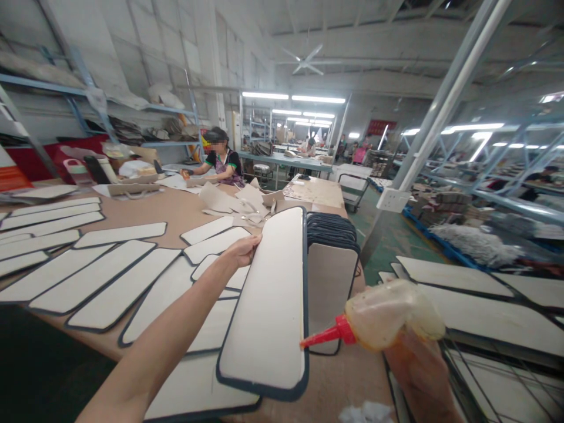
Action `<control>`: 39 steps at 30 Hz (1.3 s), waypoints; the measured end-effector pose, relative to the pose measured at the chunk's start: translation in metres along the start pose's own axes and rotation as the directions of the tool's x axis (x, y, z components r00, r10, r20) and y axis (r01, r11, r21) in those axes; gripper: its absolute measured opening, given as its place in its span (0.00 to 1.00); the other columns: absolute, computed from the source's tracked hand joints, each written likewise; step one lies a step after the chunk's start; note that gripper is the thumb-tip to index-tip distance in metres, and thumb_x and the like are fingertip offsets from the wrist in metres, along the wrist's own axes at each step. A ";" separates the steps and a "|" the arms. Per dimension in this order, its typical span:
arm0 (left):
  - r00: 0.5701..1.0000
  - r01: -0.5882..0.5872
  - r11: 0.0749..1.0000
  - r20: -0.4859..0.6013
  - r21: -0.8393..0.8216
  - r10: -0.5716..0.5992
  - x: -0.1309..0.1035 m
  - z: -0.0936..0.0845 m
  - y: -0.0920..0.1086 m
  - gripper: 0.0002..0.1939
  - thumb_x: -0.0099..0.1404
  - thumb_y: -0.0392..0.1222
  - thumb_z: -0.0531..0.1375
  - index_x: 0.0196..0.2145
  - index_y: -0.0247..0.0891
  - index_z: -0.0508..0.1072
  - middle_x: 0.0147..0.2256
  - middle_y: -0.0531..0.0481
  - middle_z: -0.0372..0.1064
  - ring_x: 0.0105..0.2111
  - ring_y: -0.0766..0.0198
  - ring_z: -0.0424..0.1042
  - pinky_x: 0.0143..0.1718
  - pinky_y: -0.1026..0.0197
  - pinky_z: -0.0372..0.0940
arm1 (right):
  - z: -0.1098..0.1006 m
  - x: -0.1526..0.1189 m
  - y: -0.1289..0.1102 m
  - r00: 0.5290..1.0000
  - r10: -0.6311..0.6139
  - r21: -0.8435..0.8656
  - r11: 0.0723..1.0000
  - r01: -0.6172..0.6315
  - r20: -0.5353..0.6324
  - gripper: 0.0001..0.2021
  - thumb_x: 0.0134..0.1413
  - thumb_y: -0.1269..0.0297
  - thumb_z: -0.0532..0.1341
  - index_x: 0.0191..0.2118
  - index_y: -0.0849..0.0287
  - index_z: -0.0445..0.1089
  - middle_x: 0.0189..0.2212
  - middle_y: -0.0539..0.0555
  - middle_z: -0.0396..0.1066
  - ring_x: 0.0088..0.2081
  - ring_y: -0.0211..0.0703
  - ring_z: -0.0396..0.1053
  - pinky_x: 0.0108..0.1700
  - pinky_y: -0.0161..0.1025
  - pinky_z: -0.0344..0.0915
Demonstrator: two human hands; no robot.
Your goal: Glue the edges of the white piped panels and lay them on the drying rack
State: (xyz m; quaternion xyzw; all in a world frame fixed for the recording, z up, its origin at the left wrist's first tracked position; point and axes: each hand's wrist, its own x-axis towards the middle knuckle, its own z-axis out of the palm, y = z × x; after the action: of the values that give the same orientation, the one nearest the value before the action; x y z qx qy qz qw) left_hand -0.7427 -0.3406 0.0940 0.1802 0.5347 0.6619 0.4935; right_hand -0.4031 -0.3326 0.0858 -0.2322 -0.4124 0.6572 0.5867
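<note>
My left hand (245, 249) grips the left edge of a long white panel (268, 299) with rounded corners and a dark border, holding it tilted above the table. In my right hand (416, 367) is a squeeze bottle (392, 314) of cloudy, yellowish plastic, its fingers wrapped round it and partly hidden. The bottle's red nozzle (324, 336) points left, its tip at the panel's right edge near the lower end. A thin yellowish line runs along that edge. Behind the panel stands a stack of similar dark-edged panels (332, 264).
Many like panels (126, 288) lie spread over the brown table (185, 205) to the left. Others rest on a rack (484, 311) at right. Paper scraps (238, 202) are piled beyond. A co-worker (222, 161) sits across the table. A metal post (423, 129) rises at right.
</note>
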 end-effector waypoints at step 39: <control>0.946 -0.074 0.858 -0.307 -0.508 -0.100 0.008 -0.030 0.000 0.14 0.68 0.34 0.49 0.48 0.34 0.69 0.21 0.52 0.72 0.16 0.68 0.68 0.20 0.68 0.68 | -0.008 -0.027 0.015 0.864 -0.394 -0.227 0.914 0.335 -0.314 0.30 0.43 0.66 0.70 0.54 0.55 0.64 0.45 0.55 0.71 0.40 0.43 0.70 0.37 0.34 0.70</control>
State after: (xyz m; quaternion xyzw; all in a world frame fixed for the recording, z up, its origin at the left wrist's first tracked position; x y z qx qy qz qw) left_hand -0.7690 -0.3497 0.0805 -0.0720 0.4138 0.7971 0.4337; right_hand -0.4002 -0.3565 0.0645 -0.3116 -0.3895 0.4450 0.7437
